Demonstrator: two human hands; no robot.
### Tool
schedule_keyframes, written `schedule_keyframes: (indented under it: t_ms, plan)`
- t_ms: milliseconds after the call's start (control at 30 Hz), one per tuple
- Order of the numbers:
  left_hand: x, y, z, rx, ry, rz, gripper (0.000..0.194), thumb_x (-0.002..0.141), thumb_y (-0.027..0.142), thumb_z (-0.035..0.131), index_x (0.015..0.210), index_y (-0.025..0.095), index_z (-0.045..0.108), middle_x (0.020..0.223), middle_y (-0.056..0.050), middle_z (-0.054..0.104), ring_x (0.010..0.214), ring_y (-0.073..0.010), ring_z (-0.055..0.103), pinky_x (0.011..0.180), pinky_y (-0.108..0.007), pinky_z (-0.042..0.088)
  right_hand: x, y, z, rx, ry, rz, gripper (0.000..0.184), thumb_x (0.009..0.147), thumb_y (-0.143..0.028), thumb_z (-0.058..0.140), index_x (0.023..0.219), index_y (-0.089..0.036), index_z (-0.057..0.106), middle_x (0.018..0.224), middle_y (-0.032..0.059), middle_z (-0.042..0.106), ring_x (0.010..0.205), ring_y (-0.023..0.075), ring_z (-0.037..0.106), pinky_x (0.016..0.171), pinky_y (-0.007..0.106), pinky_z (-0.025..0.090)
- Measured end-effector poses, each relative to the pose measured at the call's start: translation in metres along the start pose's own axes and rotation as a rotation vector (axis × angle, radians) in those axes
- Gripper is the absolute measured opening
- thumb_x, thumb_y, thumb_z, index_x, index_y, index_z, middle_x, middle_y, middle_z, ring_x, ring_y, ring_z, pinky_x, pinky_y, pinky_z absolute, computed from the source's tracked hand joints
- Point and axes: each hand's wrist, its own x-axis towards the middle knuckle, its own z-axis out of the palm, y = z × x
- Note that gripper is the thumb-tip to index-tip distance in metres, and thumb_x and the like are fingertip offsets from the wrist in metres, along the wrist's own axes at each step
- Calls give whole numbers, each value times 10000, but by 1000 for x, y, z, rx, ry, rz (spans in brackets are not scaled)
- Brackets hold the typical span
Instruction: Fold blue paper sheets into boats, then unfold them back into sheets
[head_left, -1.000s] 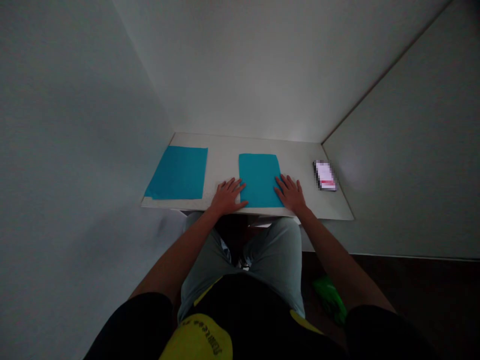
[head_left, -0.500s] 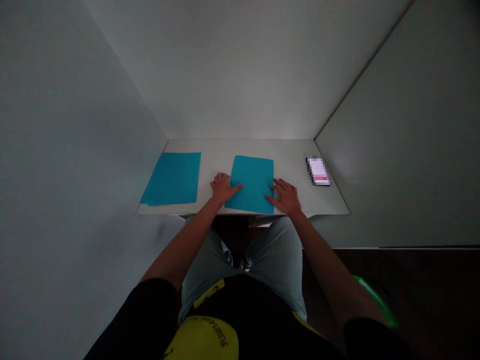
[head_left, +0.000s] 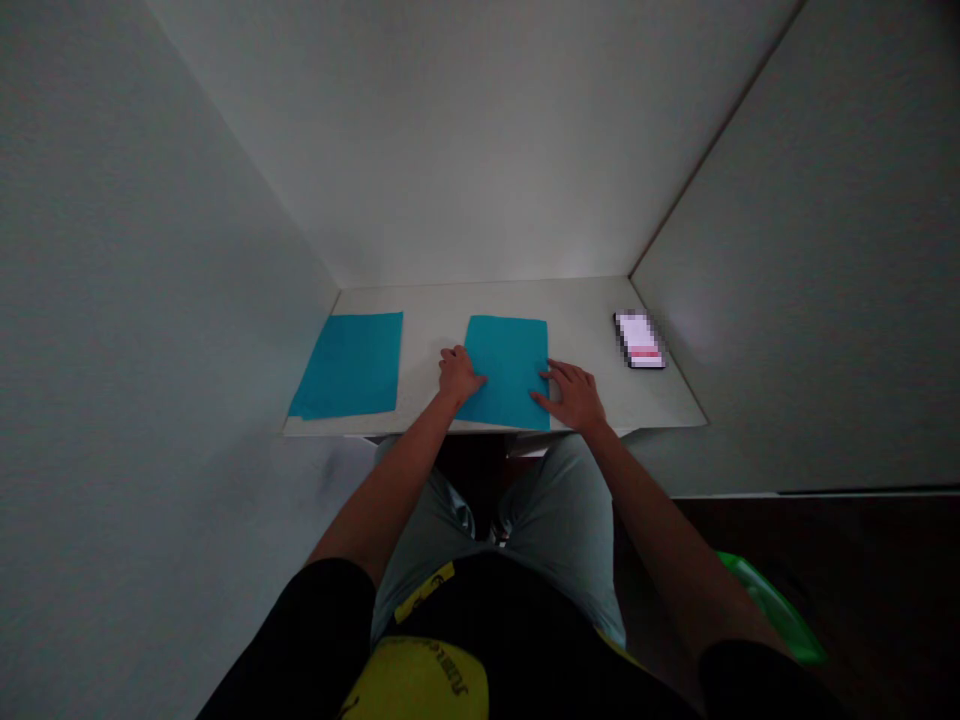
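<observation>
A blue sheet, like paper or thin felt, lies flat in the middle of a white tabletop. At its left edge is my left hand, thumb resting on the sheet and the other fingers slightly bent beside the edge. My right hand lies along the right edge with its fingers spread, thumb and some fingertips touching the sheet. Neither hand visibly grips it. To the left, apart from both hands, lies a second blue piece, seemingly more than one layer at its lower left corner.
The white tabletop is narrow, with walls on the left, back and right. A phone with a lit, pixelated screen lies near the right wall. Something bright green is on the dark floor at lower right.
My left hand has shifted slightly right against the sheet's edge, its fingers drawn closer together. My right hand stays at the right edge. The view has tilted slightly.
</observation>
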Motion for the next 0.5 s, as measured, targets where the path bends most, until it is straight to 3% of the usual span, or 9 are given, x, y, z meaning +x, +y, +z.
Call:
schedule_keyframes:
  t_ms: [100,200,333,400,500]
  plan:
    - [-1,-1,-6,-8,-55,-72,802,824,416,887,1450,122,481,1548,-296,513,1316,-409,660,1051,-448,539,0,0,-1,11,2,-2,486,1029,-606,611,1346,-254,720,1594,112,625,1433,363,574,1177,563,429]
    - [-1,-4,-8,-27,-102,-60,814,822,447,881,1459,129,487,1477,-276,625,1323,-418,677,1058,-456,532,-1,0,-1,27,8,-3,487,1024,-611,616,1343,-257,719,1587,114,631,1425,369,577,1172,574,431]
    - [5,-16,-9,-102,-121,-16,556,954,396,732,1422,151,558,1379,-223,731,1315,-364,698,1073,-434,523,-1,1,1,32,22,-3,508,1024,-624,603,1374,-270,701,1588,107,630,1428,372,572,1166,575,436]
    - [10,-32,-15,-143,-85,-3,428,1020,361,629,1396,157,602,1397,-213,731,1316,-345,699,1076,-427,527,-1,2,2,29,32,5,604,1021,-645,589,1486,-263,627,1589,125,626,1425,378,574,1164,568,443]
    - [20,-74,-39,-187,42,-40,416,1047,312,572,1432,161,612,1435,-201,718,1338,-331,688,1115,-425,513,0,3,4,18,40,47,783,1015,-686,556,1632,-212,467,1558,178,635,1399,389,592,1164,557,453]
